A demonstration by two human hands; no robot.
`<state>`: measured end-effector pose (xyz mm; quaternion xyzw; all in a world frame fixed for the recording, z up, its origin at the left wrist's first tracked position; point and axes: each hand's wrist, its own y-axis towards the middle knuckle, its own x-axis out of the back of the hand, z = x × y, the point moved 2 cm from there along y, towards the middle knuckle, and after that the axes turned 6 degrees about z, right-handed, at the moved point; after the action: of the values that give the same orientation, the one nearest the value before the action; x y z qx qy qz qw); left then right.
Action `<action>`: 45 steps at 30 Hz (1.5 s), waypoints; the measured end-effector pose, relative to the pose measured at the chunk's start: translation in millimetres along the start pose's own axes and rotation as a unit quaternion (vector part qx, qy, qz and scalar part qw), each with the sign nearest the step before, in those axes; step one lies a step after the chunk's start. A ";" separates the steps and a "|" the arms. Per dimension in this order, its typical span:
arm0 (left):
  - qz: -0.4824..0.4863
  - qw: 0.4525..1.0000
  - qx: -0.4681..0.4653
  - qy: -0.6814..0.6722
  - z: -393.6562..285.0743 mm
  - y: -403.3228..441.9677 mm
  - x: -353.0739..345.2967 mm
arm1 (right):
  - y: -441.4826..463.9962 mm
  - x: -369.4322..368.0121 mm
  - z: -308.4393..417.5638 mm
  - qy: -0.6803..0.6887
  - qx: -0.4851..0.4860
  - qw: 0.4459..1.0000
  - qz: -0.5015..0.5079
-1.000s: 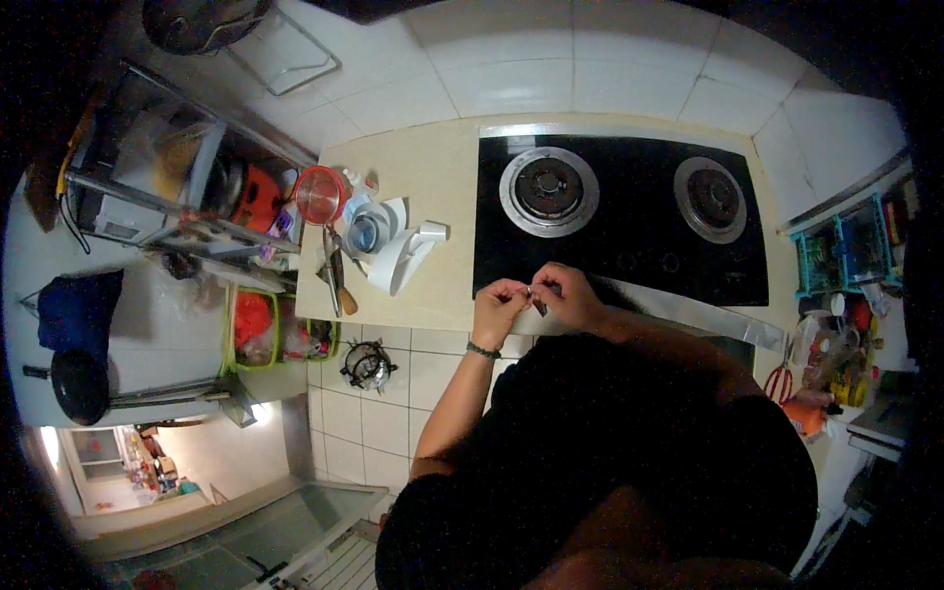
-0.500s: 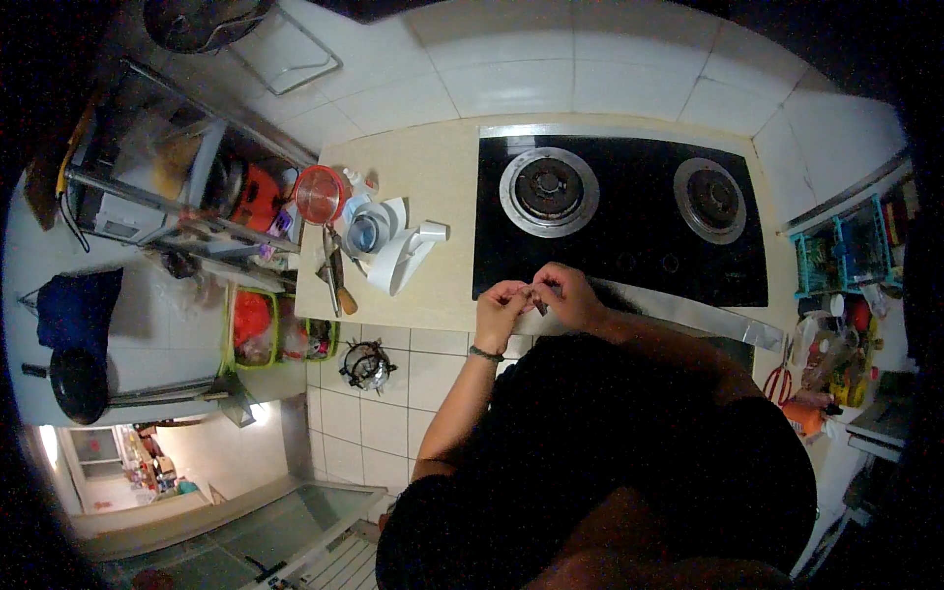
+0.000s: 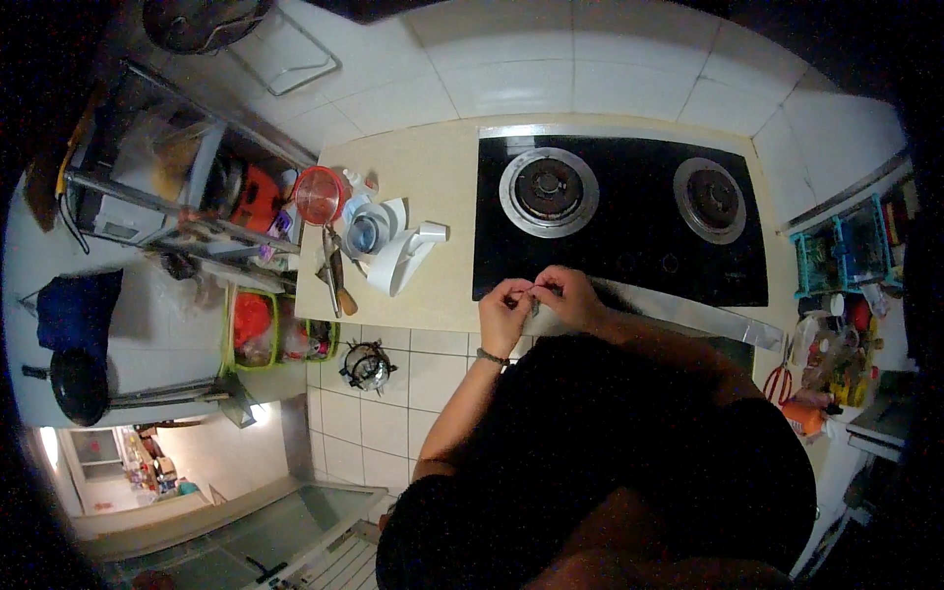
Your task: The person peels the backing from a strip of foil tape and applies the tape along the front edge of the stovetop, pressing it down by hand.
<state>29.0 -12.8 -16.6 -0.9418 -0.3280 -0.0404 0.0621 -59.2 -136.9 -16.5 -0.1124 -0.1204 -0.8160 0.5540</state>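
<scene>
My left hand (image 3: 504,313) and my right hand (image 3: 568,297) meet at the fingertips over the front edge of the black gas stove (image 3: 619,211). Both are closed in a pinch around something small, too tiny and dim to name. A dark bracelet (image 3: 491,356) circles my left wrist. To the left on the counter lie a loose white strip (image 3: 403,261) and a roll of clear tape (image 3: 366,233). Beside them are tools with a wooden handle (image 3: 346,301) and a red-rimmed round container (image 3: 321,195).
A metal shelf rack (image 3: 187,211) with pots and bags stands at the left. On the tiled floor sits a burner grate (image 3: 368,367). A blue basket (image 3: 841,243) and several bottles and packets crowd the right side. Behind the stove rises a tiled wall (image 3: 619,88).
My left hand has shifted slightly right and down, and its fingers have turned a little. The dark bit seen below my fingertips earlier is less visible. Everything on the counter stays put.
</scene>
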 end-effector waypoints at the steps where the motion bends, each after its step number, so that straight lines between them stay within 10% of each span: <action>1: -0.009 1.000 0.002 0.023 -5.8 -1.6 -0.9 | 0.0 0.2 -0.9 0.004 -0.012 1.000 0.002; 45: -0.029 0.999 0.036 -0.025 9.6 -2.4 -8.9 | -6.4 -0.4 -17.6 0.067 -0.020 0.997 0.015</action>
<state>20.9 -15.0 -26.9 -0.9299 -0.3575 -0.0062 0.0868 -65.9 -139.9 -33.7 -0.0704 -0.0650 -0.8153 0.5710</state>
